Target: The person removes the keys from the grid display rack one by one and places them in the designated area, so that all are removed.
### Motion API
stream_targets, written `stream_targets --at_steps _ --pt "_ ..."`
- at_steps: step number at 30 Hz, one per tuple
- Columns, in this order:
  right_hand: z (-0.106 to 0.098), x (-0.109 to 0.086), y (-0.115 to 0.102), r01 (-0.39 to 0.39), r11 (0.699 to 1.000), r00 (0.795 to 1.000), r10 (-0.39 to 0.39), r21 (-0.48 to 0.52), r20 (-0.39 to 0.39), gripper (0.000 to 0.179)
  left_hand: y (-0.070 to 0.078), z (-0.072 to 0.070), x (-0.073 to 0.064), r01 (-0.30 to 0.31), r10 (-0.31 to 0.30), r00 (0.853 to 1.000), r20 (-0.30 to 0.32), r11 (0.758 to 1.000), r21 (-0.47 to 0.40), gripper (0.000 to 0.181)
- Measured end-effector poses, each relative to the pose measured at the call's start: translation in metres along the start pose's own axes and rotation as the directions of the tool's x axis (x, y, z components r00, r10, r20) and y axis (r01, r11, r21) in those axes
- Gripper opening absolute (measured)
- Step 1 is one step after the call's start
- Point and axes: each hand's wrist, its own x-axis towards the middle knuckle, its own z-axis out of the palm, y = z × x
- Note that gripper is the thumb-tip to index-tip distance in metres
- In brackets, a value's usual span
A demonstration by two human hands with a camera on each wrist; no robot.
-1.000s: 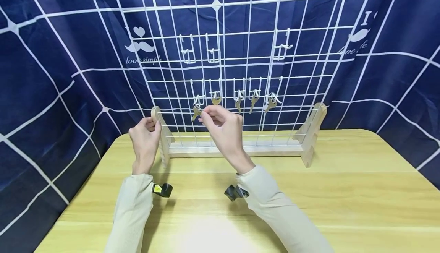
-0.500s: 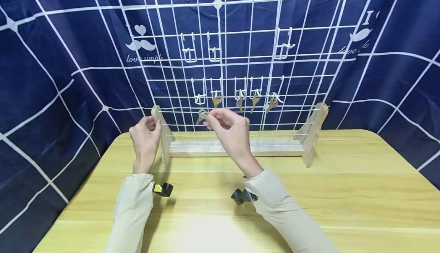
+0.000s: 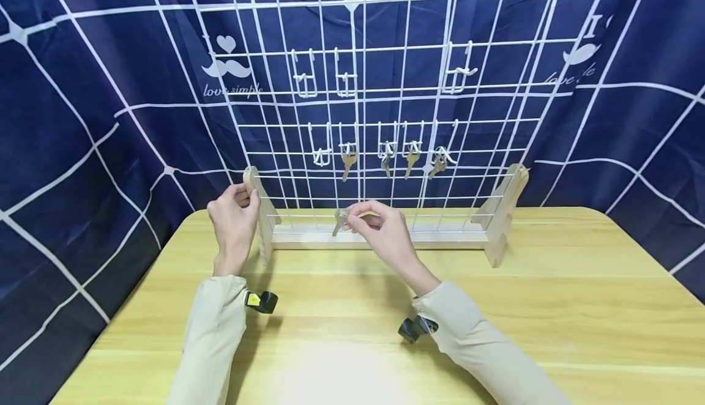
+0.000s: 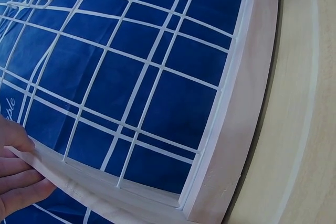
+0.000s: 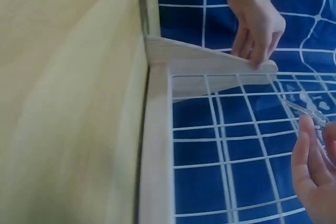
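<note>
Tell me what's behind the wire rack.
A blue cloth with white lines shows through the rack. The right hand, pinching a key, hides some; anything beyond the cloth is covered.

Wooden-footed wire rack [image 3: 446, 242] on wood-grain table [image 3: 584, 307]

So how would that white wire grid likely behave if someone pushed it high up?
The white wire grid may tip, rising tall above its wooden stand, though the left hand gripping one end could steady it. Its thin wires look straight and stiff but might flex slightly. The hanging keys would probably swing, since their lower ends dangle free.
</note>
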Motion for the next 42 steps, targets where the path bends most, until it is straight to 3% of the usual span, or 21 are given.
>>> stream_targets --at_steps 5,11,14,17,20,25,31,37,42 --pt "0.001 -0.002 0.006 -0.051 0.997 0.997 0.048 0.058 0.061 0.006 0.0 -0.001 -0.001 -0.001 0.001 1.0 -0.006 1.0 0.003 0.02" --pt "0.0 -0.004 0.013 -0.084 0.995 0.993 0.08 0.044 0.088 0.007 -0.001 0.001 -0.002 -0.005 0.005 1.0 -0.001 1.0 -0.003 0.02" --pt "-0.003 -0.006 0.02 -0.163 0.983 0.983 0.155 0.079 0.097 0.008 -0.001 0.002 -0.001 -0.01 0.01 1.0 0.0 1.0 -0.011 0.02" --pt "-0.006 -0.008 0.028 -0.285 0.953 0.955 0.272 0.1 0.12 0.008 -0.001 0.002 -0.001 -0.017 0.017 1.0 0.0 1.0 -0.011 0.02" --pt "-0.008 -0.01 0.036 -0.39 0.918 0.913 0.375 0.074 0.16 0.008 -0.001 0.002 -0.001 -0.022 0.022 1.0 -0.001 1.0 -0.013 0.02" --pt "-0.01 -0.01 0.05 -0.496 0.868 0.843 0.471 0.034 0.261 0.009 -0.001 0.001 -0.003 -0.033 0.032 0.999 -0.009 0.999 -0.028 0.02" --pt "-0.006 -0.008 0.06 -0.612 0.791 0.761 0.589 0.001 0.271 0.01 -0.002 -0.001 -0.005 -0.035 0.035 0.999 -0.01 0.999 -0.033 0.02" --pt "-0.002 -0.007 0.069 -0.655 0.755 0.73 0.635 -0.005 0.253 0.014 -0.002 0.0 -0.005 -0.026 0.026 1.0 -0.004 0.999 -0.037 0.02" --pt "0.009 -0.005 0.074 -0.672 0.741 0.725 0.653 0.016 0.217 0.018 -0.003 0.001 -0.004 -0.027 0.027 1.0 -0.012 0.999 -0.036 0.02"
